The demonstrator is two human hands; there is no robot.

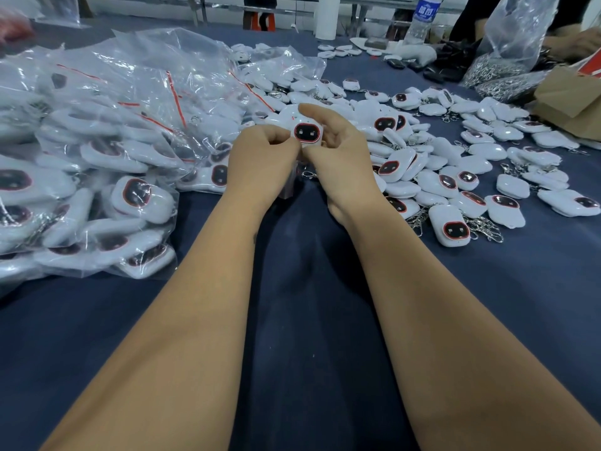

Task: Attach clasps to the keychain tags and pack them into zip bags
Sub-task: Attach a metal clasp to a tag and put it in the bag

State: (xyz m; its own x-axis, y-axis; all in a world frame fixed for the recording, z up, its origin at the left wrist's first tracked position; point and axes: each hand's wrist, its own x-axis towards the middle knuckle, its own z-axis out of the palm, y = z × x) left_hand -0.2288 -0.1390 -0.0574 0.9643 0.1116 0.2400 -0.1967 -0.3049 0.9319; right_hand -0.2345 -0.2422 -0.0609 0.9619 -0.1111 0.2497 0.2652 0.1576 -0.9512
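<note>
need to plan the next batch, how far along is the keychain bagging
Done: a big heap of bagged tags sits on the left. In hand: the left hand and right hand hold one white tag between them. Left: many loose tags spread on the right, some with clasps on already, none bagged.

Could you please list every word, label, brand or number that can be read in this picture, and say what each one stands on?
Water bottle, far edge of the table: blue label with white characters, too blurred to read.
Orange-and-white packaging at the right edge: no lettering can be made out.
Keychain tag held between the left hand and the right hand: only a dark face panel with two small marks, no text.
Zip bags: red seal strips, no print visible.
</note>
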